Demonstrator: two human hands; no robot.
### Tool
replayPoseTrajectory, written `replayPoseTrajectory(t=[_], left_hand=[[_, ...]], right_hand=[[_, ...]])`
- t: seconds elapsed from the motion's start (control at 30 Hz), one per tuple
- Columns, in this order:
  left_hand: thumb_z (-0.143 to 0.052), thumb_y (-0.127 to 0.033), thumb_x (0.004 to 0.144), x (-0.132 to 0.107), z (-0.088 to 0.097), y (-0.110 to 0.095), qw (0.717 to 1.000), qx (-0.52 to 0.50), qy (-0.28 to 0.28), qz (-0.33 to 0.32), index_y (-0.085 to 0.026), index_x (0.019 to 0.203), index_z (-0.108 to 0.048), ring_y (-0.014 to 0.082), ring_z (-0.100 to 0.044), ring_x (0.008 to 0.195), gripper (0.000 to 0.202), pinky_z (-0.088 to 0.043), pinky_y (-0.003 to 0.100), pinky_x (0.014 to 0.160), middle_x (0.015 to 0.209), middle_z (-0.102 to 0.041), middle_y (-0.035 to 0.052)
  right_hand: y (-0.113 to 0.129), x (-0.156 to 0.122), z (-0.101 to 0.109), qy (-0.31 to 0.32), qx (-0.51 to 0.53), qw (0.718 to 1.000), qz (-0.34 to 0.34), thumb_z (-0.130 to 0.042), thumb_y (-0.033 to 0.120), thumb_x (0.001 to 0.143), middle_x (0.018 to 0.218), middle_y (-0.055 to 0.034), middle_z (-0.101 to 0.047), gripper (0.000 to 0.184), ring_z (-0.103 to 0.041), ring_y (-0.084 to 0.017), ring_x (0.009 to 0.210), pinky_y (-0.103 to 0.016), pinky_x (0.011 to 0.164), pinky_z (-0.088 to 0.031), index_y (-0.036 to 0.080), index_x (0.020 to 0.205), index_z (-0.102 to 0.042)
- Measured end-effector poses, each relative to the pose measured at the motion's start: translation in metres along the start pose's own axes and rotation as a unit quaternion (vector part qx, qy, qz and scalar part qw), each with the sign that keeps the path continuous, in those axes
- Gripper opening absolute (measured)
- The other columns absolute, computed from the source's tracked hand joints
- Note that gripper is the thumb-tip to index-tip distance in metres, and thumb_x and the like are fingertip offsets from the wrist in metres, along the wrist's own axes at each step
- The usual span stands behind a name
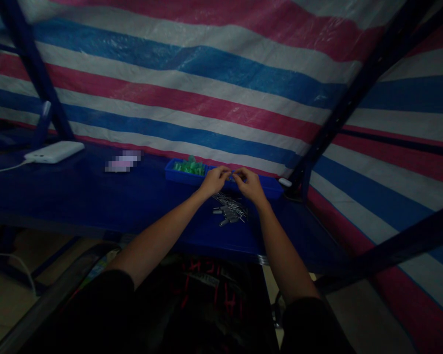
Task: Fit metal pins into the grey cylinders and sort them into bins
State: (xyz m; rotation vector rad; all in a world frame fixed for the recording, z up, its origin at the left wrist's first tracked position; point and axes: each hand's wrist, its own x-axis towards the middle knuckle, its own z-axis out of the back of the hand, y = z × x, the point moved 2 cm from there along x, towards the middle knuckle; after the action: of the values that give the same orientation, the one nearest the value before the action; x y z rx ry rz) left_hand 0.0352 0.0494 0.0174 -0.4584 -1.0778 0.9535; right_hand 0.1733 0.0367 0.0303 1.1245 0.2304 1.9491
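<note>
My left hand (214, 181) and my right hand (249, 184) meet over a row of blue bins (273, 187) at the back of the table. The fingers of both are pinched close together, almost tip to tip. Whatever lies in the pinches is too small and dark to name. Just left of my left hand, one blue bin (183, 177) holds green translucent pieces (190, 166). Below my hands is a loose pile of thin metal rods (233, 202), with several short grey metal cylinders (229, 215) at its near side.
The blue table (77, 191) runs along a striped plastic sheet (177, 103). At left lie a white power bank (55, 151) with a cable and a blurred-out item (123, 161). A small white object (285, 182) sits beside a blue metal post (317, 132) at right.
</note>
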Motion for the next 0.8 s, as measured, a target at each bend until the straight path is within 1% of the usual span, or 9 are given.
replayPoseTrajectory(t=[0.13, 0.27, 0.33, 0.4, 0.47, 0.53, 0.6, 0.67, 0.8], left_hand=[[-0.048, -0.021, 0.082, 0.0, 0.002, 0.0, 0.998, -0.048, -0.031, 0.018, -0.012, 0.099, -0.056, 0.0132, -0.059, 0.062, 0.021, -0.043, 0.023, 0.063, 0.063, -0.061, 0.0002], [-0.045, -0.026, 0.084, -0.004, 0.0, -0.001, 1.0, -0.024, -0.01, 0.007, -0.014, 0.101, -0.053, 0.0119, -0.054, 0.055, 0.023, -0.041, 0.022, 0.056, 0.059, -0.056, -0.0021], [-0.046, -0.029, 0.083, -0.008, -0.005, -0.003, 0.999, 0.015, 0.032, -0.011, -0.013, 0.107, -0.05, 0.0126, -0.055, 0.057, 0.029, -0.041, 0.023, 0.056, 0.061, -0.057, -0.0018], [-0.051, -0.029, 0.08, -0.014, -0.013, -0.006, 0.99, 0.079, 0.102, -0.053, -0.013, 0.108, -0.051, 0.0141, -0.057, 0.064, 0.031, -0.043, 0.024, 0.06, 0.067, -0.059, 0.0004], [-0.054, -0.026, 0.077, -0.021, -0.021, -0.011, 0.968, 0.147, 0.171, -0.107, -0.014, 0.102, -0.056, 0.0158, -0.058, 0.074, 0.028, -0.043, 0.026, 0.068, 0.08, -0.062, 0.0038], [-0.055, -0.025, 0.075, -0.028, -0.025, -0.017, 0.944, 0.197, 0.223, -0.143, -0.016, 0.098, -0.06, 0.0175, -0.058, 0.084, 0.025, -0.043, 0.027, 0.074, 0.092, -0.061, 0.0059], [-0.053, -0.025, 0.075, -0.032, -0.026, -0.022, 0.929, 0.226, 0.256, -0.145, -0.02, 0.095, -0.063, 0.0193, -0.058, 0.089, 0.023, -0.042, 0.029, 0.076, 0.097, -0.062, 0.0057], [-0.054, -0.027, 0.074, -0.034, -0.024, -0.026, 0.919, 0.248, 0.28, -0.128, -0.023, 0.091, -0.066, 0.0213, -0.058, 0.09, 0.021, -0.041, 0.032, 0.077, 0.096, -0.063, 0.0049], [-0.059, -0.03, 0.072, -0.034, -0.022, -0.024, 0.919, 0.252, 0.289, -0.089, -0.025, 0.085, -0.068, 0.0238, -0.058, 0.092, 0.017, -0.038, 0.035, 0.079, 0.094, -0.067, 0.005]], right_hand=[[0.001, 0.0, -0.001, -0.007, -0.007, 1.0, 0.007, -0.047, 0.038, 0.079, 0.059, 0.0017, -0.053, 0.024, -0.045, -0.011, 0.054, -0.023, 0.053, -0.033, 0.017, 0.068, -0.055], [-0.001, 0.001, 0.0, -0.009, -0.037, 0.999, 0.013, -0.04, 0.041, 0.083, 0.053, 0.0028, -0.048, 0.034, -0.04, -0.011, 0.05, -0.023, 0.051, -0.029, 0.018, 0.059, -0.049], [-0.006, 0.002, 0.005, -0.027, -0.047, 0.998, 0.002, -0.038, 0.041, 0.083, 0.054, 0.0023, -0.048, 0.035, -0.042, -0.011, 0.051, -0.023, 0.052, -0.03, 0.019, 0.059, -0.049], [-0.016, 0.003, 0.014, -0.083, -0.066, 0.994, -0.029, -0.04, 0.041, 0.082, 0.057, 0.001, -0.052, 0.03, -0.045, -0.012, 0.054, -0.024, 0.055, -0.032, 0.018, 0.064, -0.051], [-0.027, 0.002, 0.025, -0.153, -0.105, 0.979, -0.081, -0.043, 0.039, 0.079, 0.061, -0.0007, -0.055, 0.024, -0.049, -0.015, 0.059, -0.025, 0.058, -0.035, 0.018, 0.073, -0.054], [-0.04, 0.001, 0.034, -0.199, -0.149, 0.959, -0.134, -0.045, 0.037, 0.077, 0.064, -0.0028, -0.057, 0.022, -0.05, -0.017, 0.062, -0.028, 0.061, -0.036, 0.018, 0.077, -0.056], [-0.05, -0.001, 0.039, -0.209, -0.171, 0.949, -0.165, -0.045, 0.036, 0.076, 0.065, -0.0048, -0.059, 0.022, -0.051, -0.019, 0.063, -0.029, 0.062, -0.037, 0.018, 0.077, -0.056], [-0.057, -0.001, 0.04, -0.205, -0.172, 0.948, -0.174, -0.046, 0.036, 0.075, 0.067, -0.0063, -0.06, 0.022, -0.052, -0.019, 0.063, -0.031, 0.063, -0.037, 0.018, 0.076, -0.057], [-0.066, 0.0, 0.039, -0.2, -0.153, 0.95, -0.184, -0.047, 0.037, 0.074, 0.067, -0.0066, -0.061, 0.022, -0.053, -0.019, 0.062, -0.031, 0.063, -0.039, 0.017, 0.076, -0.059]])
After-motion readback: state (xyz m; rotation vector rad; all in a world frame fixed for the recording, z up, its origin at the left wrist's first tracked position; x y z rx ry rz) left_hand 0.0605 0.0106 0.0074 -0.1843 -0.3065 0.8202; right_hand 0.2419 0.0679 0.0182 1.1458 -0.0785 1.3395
